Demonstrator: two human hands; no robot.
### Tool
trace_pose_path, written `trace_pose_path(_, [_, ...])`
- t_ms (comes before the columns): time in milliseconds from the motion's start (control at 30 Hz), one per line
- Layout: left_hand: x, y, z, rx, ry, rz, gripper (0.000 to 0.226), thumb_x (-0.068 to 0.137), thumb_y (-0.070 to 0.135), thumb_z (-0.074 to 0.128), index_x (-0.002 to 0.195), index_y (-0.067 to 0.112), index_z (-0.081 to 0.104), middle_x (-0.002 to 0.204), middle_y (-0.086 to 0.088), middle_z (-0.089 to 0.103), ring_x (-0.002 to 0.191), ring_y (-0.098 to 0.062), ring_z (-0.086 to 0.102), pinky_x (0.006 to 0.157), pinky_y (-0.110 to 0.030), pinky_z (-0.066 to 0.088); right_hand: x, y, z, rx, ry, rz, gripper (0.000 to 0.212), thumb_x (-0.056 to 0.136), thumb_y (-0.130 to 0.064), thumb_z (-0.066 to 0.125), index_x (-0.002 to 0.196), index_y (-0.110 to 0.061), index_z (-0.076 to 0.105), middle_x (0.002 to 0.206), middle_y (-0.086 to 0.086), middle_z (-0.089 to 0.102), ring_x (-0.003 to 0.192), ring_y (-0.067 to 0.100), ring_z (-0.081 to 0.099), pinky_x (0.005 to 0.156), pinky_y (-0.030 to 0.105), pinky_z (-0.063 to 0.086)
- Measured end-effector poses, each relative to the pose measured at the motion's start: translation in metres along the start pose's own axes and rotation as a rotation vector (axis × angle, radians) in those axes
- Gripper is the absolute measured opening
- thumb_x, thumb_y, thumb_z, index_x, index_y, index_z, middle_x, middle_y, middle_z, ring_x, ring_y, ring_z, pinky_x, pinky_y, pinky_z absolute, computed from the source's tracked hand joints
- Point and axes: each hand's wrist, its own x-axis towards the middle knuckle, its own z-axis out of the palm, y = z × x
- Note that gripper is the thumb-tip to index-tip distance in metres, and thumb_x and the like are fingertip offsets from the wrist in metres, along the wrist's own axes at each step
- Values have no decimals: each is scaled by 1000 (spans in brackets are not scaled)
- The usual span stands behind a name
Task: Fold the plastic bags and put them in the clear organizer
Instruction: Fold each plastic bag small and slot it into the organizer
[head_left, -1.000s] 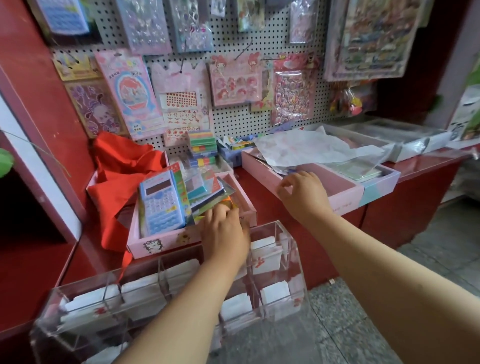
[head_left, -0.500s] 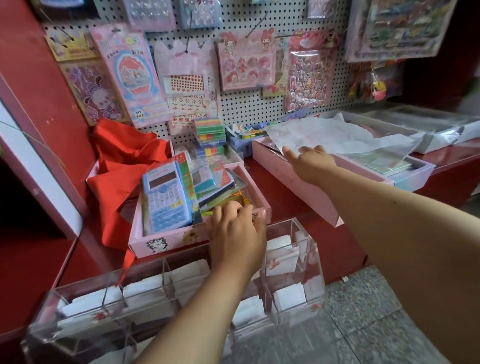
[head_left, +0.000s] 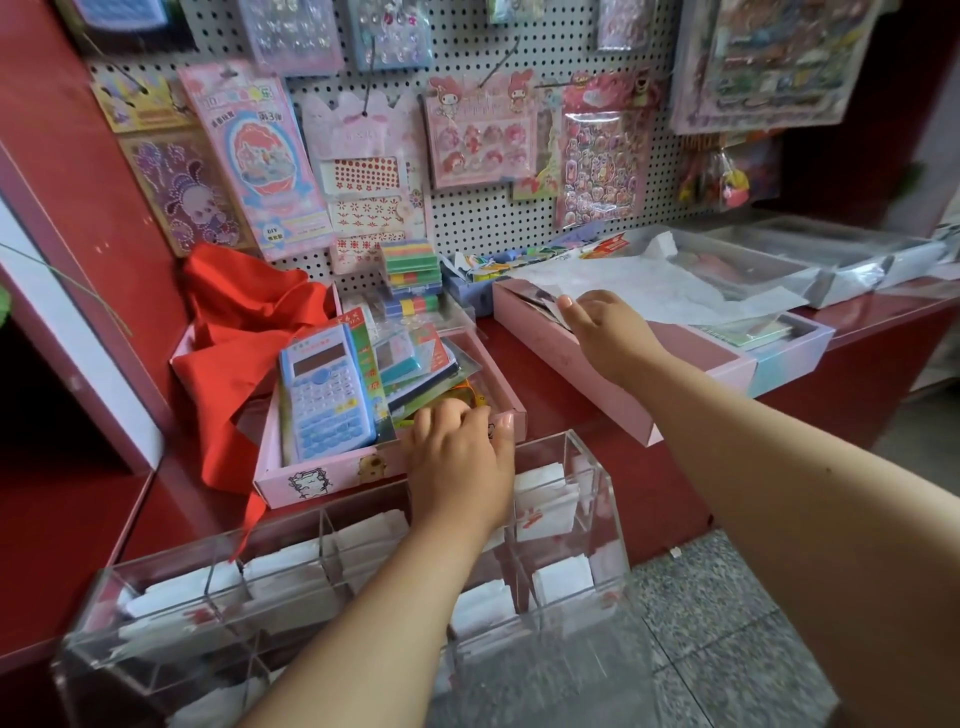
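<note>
Head view: my right hand (head_left: 605, 332) was at centre right of frame, fingers curled at the near edge of the white bag (head_left: 649, 291) lying flat over the pink tray (head_left: 613, 384); whether they had hold of it I couldn't tell. My left hand (head_left: 460, 457) sat at centre frame, fingers curled on the organizer (head_left: 597, 519) rim, grip unclear. Folded bags (head_left: 291, 582) filled its compartments at lower left. Bag looked thin, limp, slippery, light: I'd pinch a corner or edge.
</note>
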Motion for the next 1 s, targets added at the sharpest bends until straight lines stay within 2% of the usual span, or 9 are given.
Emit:
trace_pose_path(133, [1,0,-3,-47,-24,-6,47,101,43,29,123,21,64,121,0,56,112,-23,42,99,-36,29,-31,-13,-8,56,57,-85,54,104,-36,37,88,7,64,111,17,60,103,31,55,89,38,42])
trace_pose_path(200, [2,-2,-6,-98,-21,13,49,100,47,28,119,20,64,118,-2,59,111,-24,46,96,-35,30,-48,-20,-11,93,80,-120,49,103,-37,38,94,3,65,109,14,61,101,29,56,86,37,43])
trace_pose_path(300, [3,-7,-11,-280,5,57,58,93,59,14,90,23,58,93,2,59,95,-27,57,80,-35,38,-75,-34,-16,163,114,-169,42,102,-36,41,97,-3,65,102,10,64,97,26,57,81,35,42])
trace_pose_path(400, [-5,-11,-23,-490,34,29,55,97,62,22,101,24,61,102,10,63,98,-16,60,85,-36,47,-103,-52,-22,260,131,-197,34,102,-32,45,110,-6,66,109,8,67,102,20,59,84,31,44])
trace_pose_path(500, [-21,-6,-48,-803,37,-124,47,88,70,31,112,36,54,109,15,61,97,0,58,83,-22,43,-131,-67,-22,385,146,-204,29,100,-33,48,114,-15,67,106,-2,68,98,11,60,87,32,49])
trace_pose_path(567, [-26,-5,-64,-1013,77,-266,35,84,72,36,101,44,49,105,6,65,95,-10,64,86,-31,49,-149,-76,-20,435,114,-227,28,99,-35,49,113,-18,67,103,-6,68,96,9,62,86,33,51])
trace_pose_path(633, [-25,-10,-77,-1162,132,-400,22,93,60,41,102,40,47,106,-5,66,88,-22,69,82,-40,55,-166,-82,-15,445,80,-252,26,98,-35,52,111,-19,68,99,-8,69,92,6,62,83,26,50])
trace_pose_path(800, [-36,-32,-107,-1440,-20,-563,44,97,60,38,132,35,49,123,-10,67,102,-30,69,79,-40,59,-203,-94,-6,474,-4,-311,18,98,-28,56,103,-19,71,92,-10,71,89,2,61,75,17,47])
trace_pose_path(1000, [-66,-48,-125,-1455,-152,-776,35,101,36,47,118,9,62,105,-13,71,71,-20,72,54,-30,57,-231,-101,10,443,-157,-416,29,97,-38,52,89,-16,69,82,-6,68,78,7,60,69,22,46])
